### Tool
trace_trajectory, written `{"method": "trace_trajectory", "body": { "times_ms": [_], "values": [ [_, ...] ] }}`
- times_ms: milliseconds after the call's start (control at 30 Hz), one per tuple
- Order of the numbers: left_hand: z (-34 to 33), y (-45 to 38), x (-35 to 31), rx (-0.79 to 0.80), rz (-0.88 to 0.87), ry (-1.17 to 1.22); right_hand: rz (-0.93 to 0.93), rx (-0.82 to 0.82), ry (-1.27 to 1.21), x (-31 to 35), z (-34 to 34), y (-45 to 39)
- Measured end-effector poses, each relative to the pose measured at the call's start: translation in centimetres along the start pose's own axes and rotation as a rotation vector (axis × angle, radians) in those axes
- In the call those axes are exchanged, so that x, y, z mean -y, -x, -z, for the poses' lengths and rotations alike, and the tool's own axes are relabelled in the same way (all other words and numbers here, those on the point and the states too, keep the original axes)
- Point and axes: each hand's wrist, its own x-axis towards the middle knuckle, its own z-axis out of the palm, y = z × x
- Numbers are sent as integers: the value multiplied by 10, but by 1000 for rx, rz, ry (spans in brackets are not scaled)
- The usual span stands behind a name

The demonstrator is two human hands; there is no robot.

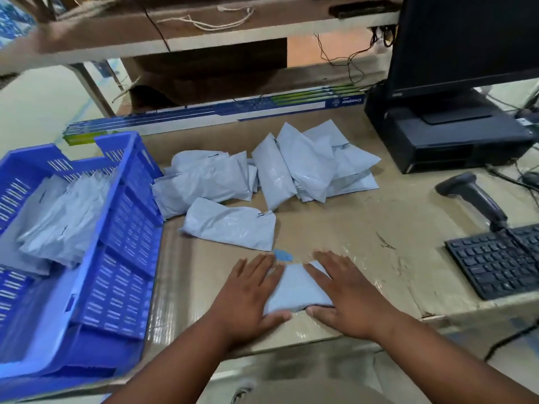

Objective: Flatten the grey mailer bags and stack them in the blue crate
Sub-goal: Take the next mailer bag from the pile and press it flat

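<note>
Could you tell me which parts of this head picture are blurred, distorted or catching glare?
Head view: the shelf at top left is smeared by motion blur; wide-angle distortion bows the crate and desk edges; glare glints off the taped cardboard by the right hand; light is soft, shadows faint.

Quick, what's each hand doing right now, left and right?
Left hand: open, fingers straight, pressing flat on the grey mailer bag.
Right hand: open, fingers straight, pressing flat on the same bag.
</note>
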Motion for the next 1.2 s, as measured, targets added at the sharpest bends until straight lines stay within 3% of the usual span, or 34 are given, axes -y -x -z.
{"method": "trace_trajectory", "body": {
  "times_ms": [167,367,600,800,1200],
  "values": [
    [15,-3,7,31,20,-35,-61,23,1,2,8,3],
    [12,-19,-39,-193,46,40,-165,-52,19,-1,25,-16],
    [-15,-53,-81,-71,107,21,-125,-11,101,1,2,-14],
    [-25,-52,-88,-100,154,23,-120,-6,129,-3,-7,-14],
    [-28,-52,-84,-5,137,-1,-130,-10,136,0,-8,-12]
  ]
}}
